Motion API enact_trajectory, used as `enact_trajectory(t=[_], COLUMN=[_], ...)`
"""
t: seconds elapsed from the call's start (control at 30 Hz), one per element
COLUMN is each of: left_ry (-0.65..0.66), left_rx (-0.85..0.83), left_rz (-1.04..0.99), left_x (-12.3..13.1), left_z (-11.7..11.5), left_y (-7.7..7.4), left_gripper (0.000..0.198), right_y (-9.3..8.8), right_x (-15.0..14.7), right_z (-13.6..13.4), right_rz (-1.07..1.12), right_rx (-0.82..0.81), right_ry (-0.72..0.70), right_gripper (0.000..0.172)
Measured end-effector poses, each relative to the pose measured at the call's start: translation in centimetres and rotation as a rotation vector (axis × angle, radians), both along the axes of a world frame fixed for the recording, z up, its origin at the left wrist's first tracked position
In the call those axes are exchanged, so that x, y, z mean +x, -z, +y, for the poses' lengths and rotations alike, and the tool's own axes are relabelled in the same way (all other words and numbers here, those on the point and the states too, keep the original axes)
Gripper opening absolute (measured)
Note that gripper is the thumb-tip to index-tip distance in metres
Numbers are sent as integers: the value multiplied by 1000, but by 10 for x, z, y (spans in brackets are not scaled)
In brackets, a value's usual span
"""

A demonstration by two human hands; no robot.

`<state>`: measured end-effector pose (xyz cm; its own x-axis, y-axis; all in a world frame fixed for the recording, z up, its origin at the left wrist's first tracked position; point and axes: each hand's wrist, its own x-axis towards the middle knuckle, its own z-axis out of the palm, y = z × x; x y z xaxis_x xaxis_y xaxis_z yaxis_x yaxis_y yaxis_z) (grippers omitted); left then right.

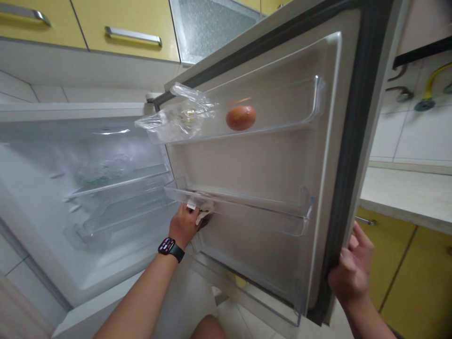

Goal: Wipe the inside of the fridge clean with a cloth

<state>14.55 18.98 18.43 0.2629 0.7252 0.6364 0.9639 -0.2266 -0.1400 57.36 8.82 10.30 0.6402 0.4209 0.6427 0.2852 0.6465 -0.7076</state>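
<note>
While the right hand [353,275] half-curls round the free edge of the fridge door [243,165], the left hand [184,223], a black watch [171,248] on its wrist, is closed, fingers bent in a pinch on a crumpled white cloth [205,212]. The white cloth lies right at the fingertips, between the left hand and the door's inner face, by the hinge-side end of the door's middle shelf [261,215]; the exact grip is partly hidden. High on the door, the upper shelf [286,123] holds a brown egg [241,117] and, toward the hinge side, a clear plastic bag [183,115]. Left of the door, inside the fridge [38,183], an inner shelf [141,176] bears another bag [106,173], blurred. Above the door hang yellow cabinets [127,16] with metal handles [133,36]
</note>
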Motion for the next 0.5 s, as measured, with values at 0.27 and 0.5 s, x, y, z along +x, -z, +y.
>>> enact_trajectory(t=[0.27,0.5], left_ry=[101,90], left_rx=[156,325], left_rz=[-458,-1242], left_x=[-56,-92], left_z=[-5,27], left_y=[21,-9], left_gripper=[57,58], right_y=[-3,-12], right_x=[1,-3], right_z=[1,-2], right_rz=[70,80], right_rx=[26,40], right_ry=[-49,-16], right_gripper=[82,88])
